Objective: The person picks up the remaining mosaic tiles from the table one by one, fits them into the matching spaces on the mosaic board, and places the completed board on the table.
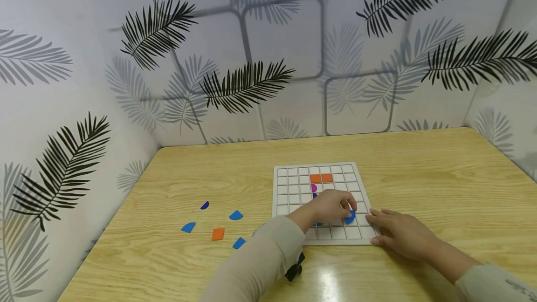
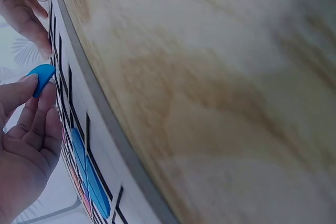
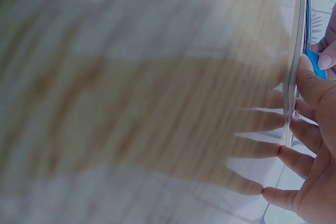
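Observation:
My left hand reaches over a white grid board and pinches a blue rounded piece between thumb and fingers. The left wrist view shows that blue piece tilted just above the grid. My right hand rests at the board's right edge, fingers spread and fairly straight, fingertips touching the frame and table. On the board lie two orange squares, a magenta half-round piece and a dark blue piece, mostly hidden by my left hand. More blue pieces lie flat in the grid.
Left of the board, several loose pieces lie on the wooden table: a dark blue half-round, an orange square and blue fan-shaped pieces. A black object shows beside my left sleeve. A leaf-patterned wall stands behind.

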Tool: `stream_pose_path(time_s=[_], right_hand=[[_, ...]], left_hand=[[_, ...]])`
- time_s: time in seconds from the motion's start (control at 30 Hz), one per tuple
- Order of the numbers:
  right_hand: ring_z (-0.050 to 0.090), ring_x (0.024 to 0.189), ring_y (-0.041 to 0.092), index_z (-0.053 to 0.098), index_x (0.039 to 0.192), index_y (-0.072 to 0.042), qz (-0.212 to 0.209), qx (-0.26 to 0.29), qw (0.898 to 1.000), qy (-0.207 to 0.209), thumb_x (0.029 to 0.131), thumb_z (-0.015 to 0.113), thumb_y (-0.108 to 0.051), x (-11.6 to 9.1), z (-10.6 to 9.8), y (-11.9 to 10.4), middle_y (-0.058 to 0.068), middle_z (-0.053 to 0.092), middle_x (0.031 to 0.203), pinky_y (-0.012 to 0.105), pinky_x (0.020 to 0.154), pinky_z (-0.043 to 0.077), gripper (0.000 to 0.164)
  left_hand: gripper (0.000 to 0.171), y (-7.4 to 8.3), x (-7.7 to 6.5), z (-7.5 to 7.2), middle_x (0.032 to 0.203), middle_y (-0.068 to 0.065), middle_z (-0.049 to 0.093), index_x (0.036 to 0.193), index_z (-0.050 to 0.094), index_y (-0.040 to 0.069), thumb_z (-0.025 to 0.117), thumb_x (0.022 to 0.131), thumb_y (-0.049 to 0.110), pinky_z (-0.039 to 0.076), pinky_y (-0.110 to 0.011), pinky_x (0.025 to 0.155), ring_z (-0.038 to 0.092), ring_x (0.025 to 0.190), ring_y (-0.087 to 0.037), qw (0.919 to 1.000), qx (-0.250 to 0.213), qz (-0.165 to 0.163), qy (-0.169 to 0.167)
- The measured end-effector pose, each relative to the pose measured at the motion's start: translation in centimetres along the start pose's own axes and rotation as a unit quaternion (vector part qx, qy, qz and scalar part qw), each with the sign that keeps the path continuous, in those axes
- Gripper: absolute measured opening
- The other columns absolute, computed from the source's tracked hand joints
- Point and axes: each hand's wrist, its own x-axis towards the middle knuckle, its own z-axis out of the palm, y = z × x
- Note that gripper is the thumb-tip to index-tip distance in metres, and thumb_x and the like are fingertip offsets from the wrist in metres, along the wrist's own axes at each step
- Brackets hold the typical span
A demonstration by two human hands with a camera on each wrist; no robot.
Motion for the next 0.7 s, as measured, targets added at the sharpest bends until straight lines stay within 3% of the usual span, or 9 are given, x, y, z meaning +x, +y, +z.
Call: stream_pose_path(time_s=[0.4, 0.7], right_hand=[[0.046, 0.104, 0.039, 0.056, 0.114, -0.003, -0.001, -0.004, 1.0, 0.002, 0.077, 0.058, -0.042, 0.04, -0.02, 0.09, 0.018, 0.05, 0.117, 0.051, 0.079, 0.037, 0.053], [0.046, 0.104, 0.039, 0.056, 0.114, -0.004, -0.002, -0.005, 1.0, 0.0, 0.077, 0.058, -0.041, -0.08, 0.05, 0.02, 0.017, 0.05, 0.117, 0.051, 0.079, 0.037, 0.052]], left_hand=[[0.01, -0.04, 0.19, -0.01, 0.074, 0.009, 0.053, 0.09, 0.06, 0.018, 0.059, 0.082, 0.013, 0.038, -0.016, 0.059, 0.047, 0.066, -0.004, 0.9998, 0.008, -0.016, -0.004], [0.012, 0.07, -0.03, 0.0, 0.073, 0.013, 0.055, 0.091, 0.065, 0.019, 0.062, 0.079, 0.016, 0.037, -0.013, 0.06, 0.047, 0.067, 0.0, 0.9975, 0.07, -0.002, 0.01]])
